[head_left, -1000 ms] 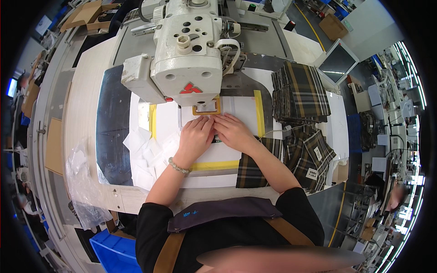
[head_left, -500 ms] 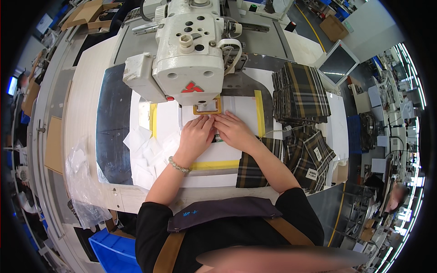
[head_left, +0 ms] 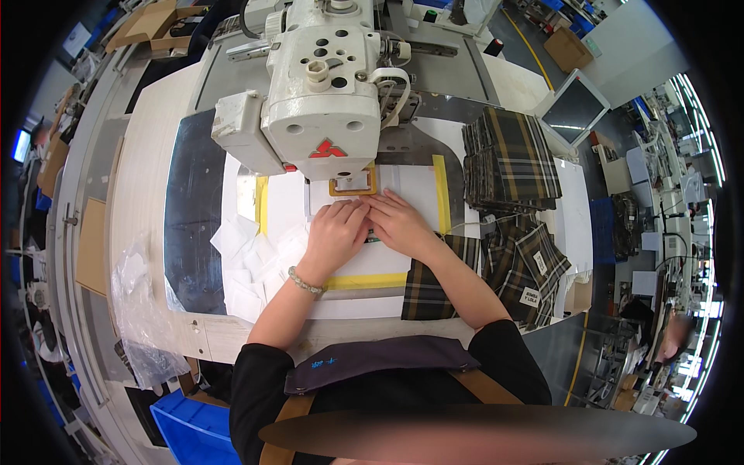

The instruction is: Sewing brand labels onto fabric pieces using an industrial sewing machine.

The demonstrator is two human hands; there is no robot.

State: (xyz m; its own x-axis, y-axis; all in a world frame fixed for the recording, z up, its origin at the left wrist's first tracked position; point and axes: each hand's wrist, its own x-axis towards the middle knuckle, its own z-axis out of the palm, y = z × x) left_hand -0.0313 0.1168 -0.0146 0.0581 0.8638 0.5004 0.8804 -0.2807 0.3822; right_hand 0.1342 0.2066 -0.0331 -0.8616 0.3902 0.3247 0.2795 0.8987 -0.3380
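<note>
My left hand [head_left: 335, 235] rests on the white sheet just in front of the sewing machine's small yellow-orange frame [head_left: 353, 193], its fingers bent and drawn together. Against it lies my right hand [head_left: 400, 225], the fingertips of both meeting. Whatever they pinch is hidden beneath the fingers. A small dark patch [head_left: 373, 237] shows in the gap between the hands; its kind I cannot make out. Above stands the white sewing machine head [head_left: 322, 128]. Yellow tape strips [head_left: 364, 280] edge the white sheet [head_left: 364, 260].
Small white squares [head_left: 246, 263] are heaped left of my hands. To the right stand a stack of plaid fabric pieces [head_left: 511, 159] and loose plaid pieces with white labels [head_left: 528, 267]. A clear plastic bag [head_left: 143, 325] hangs at the table's left edge, near a blue crate [head_left: 198, 428].
My hands stay almost in place in front of the small frame, with only a slight shift of the left fingers. Nothing else has visibly moved on the table.
</note>
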